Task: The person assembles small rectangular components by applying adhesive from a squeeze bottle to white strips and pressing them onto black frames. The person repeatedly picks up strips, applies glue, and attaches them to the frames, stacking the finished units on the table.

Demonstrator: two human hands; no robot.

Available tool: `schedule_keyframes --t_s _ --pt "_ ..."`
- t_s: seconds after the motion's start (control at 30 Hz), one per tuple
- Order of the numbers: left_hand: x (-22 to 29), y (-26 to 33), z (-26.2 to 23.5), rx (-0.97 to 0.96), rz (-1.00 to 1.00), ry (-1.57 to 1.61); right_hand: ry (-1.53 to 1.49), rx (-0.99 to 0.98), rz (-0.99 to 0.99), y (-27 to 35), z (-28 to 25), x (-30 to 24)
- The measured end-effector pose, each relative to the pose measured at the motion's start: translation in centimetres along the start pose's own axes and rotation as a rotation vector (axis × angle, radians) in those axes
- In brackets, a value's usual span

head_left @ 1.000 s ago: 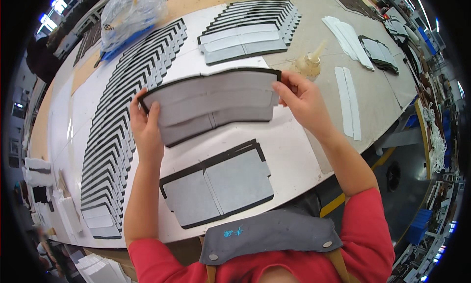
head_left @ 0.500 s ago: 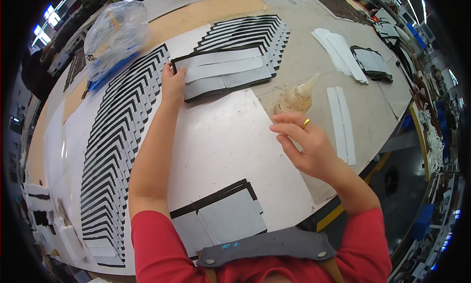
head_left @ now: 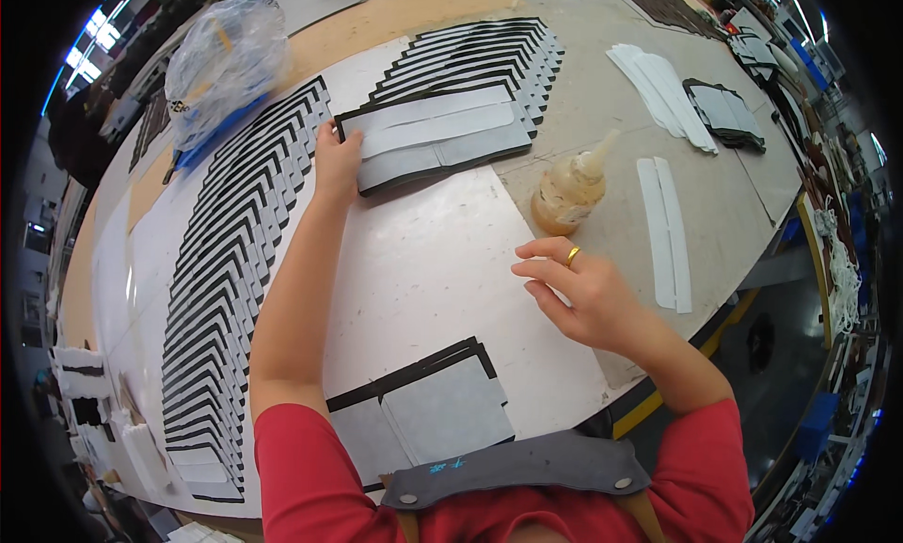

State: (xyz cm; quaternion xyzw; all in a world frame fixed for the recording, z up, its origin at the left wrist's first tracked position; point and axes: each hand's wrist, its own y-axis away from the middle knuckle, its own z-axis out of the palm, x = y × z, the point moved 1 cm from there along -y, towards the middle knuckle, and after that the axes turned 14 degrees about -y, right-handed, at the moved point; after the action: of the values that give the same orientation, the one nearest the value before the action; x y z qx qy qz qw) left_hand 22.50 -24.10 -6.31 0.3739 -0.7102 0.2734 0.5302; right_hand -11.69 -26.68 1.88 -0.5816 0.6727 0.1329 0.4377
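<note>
At the far middle of the table, my left hand (head_left: 337, 162) is closed on the left edge of a flat grey fabric panel (head_left: 440, 154). This panel has black borders and a white strip lying along its upper part. Its far side rests over a fanned row of similar panels (head_left: 470, 58). My right hand (head_left: 591, 300) hovers over the table with bent, parted fingers and holds nothing. Just beyond it stands a squeeze bottle (head_left: 564, 199) of amber liquid with a pale nozzle, apart from the fingers.
Another long fanned row of panels (head_left: 226, 251) curves down the left. Grey panels (head_left: 451, 407) lie close to my body. To the right are paired white strips (head_left: 666, 237), loose strips (head_left: 658, 96) and a stack of dark-edged pieces (head_left: 724, 117). A clear plastic bag (head_left: 226, 58) sits far left.
My right hand has drawn slightly nearer to me, so the bottle's base now shows beyond its fingers. My left hand keeps hold of the panel. The whole view has shifted a little.
</note>
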Motion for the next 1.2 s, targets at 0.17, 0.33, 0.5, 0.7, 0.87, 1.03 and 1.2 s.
schedule_keyframes --t_s 0.17,0.33,0.5,0.7,0.87,1.03,1.2 --pt "-0.3 0.0 0.0 0.034 0.049 -0.143 0.04 0.018 -0.031 0.7 -0.1 -0.3" --pt "-0.2 1.6 -2.3 0.114 0.214 -0.574 0.059 0.21 0.285 2.9 -3.9 0.3" --pt "0.0 1.2 -2.0 0.072 0.183 -0.641 0.486 0.432 0.502 4.5 -9.2 8.2" --pt "0.8 1.5 -2.1 0.085 0.219 -0.722 0.68 0.313 0.621 3.7 -9.0 11.2" --pt "1.1 1.5 -1.5 0.105 0.221 -0.758 0.562 0.398 0.593 5.1 -9.9 10.3" --pt "0.8 1.4 -1.7 0.124 0.194 -0.774 0.52 0.426 0.588 6.5 -10.1 9.3" --pt "0.2 1.0 -1.4 0.163 0.23 -0.774 0.514 0.442 0.556 6.9 -10.0 8.8"
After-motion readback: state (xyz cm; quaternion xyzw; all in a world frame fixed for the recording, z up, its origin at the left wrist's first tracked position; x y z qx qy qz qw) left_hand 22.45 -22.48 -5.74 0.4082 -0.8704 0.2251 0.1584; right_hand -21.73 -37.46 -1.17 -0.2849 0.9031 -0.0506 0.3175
